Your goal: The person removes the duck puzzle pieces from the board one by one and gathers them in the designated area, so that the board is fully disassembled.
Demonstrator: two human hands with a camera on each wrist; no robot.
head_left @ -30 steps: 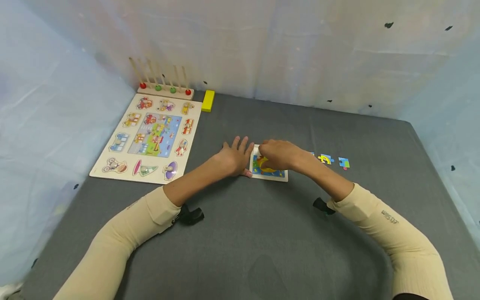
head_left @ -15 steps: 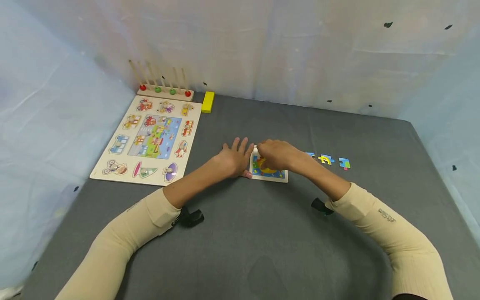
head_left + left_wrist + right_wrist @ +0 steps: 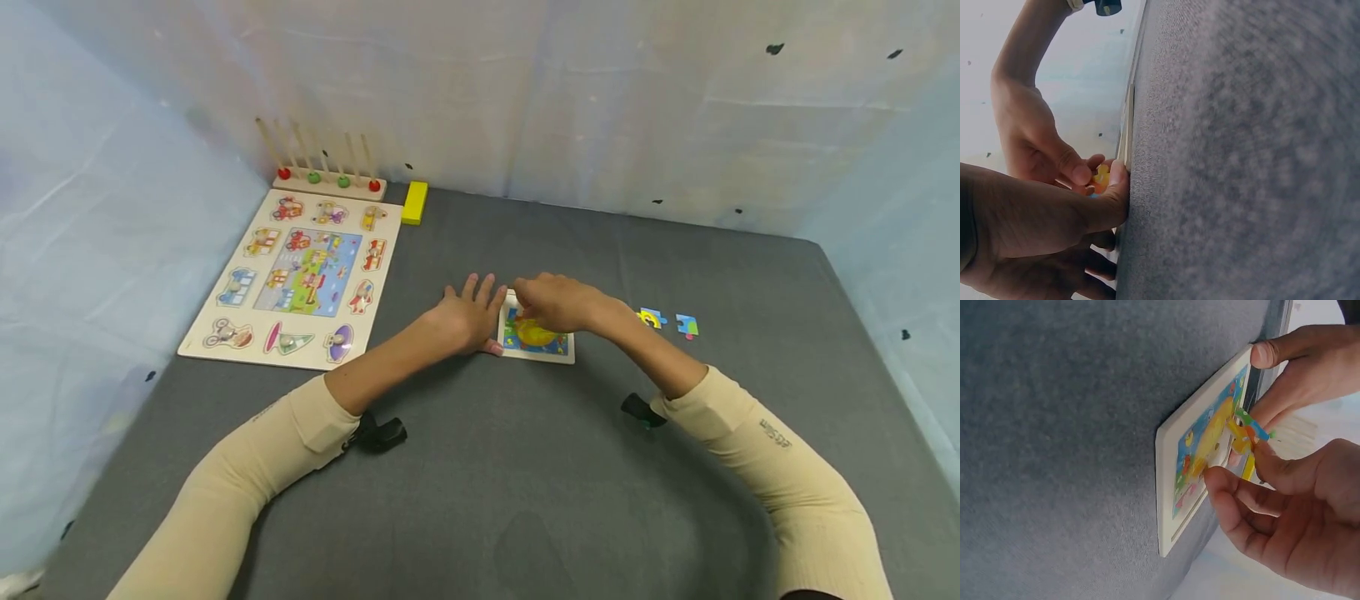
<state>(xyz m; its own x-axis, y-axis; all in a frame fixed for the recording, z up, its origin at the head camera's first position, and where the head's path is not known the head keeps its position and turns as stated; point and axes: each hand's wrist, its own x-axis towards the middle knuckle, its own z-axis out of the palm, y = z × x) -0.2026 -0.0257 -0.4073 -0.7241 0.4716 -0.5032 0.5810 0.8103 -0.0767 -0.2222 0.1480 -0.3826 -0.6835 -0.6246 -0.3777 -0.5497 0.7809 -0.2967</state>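
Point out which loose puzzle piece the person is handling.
It's the yellow and orange piece in the right hand, tilted over the puzzle board. The yellow-arc piece and the green-and-blue one lie flat on the gray table.

- A makeshift recording booth, it seems; the building around it cannot be told.
- Pale, creased sheeting [image 3: 600, 108] with dark flecks walls the counter [image 3: 465, 500] behind and at both sides.
- Grey fabric covers the counter.
- Children's toys on the counter: knob puzzle board [image 3: 311, 275], peg abacus [image 3: 330, 184], jigsaw tray [image 3: 1167, 481].
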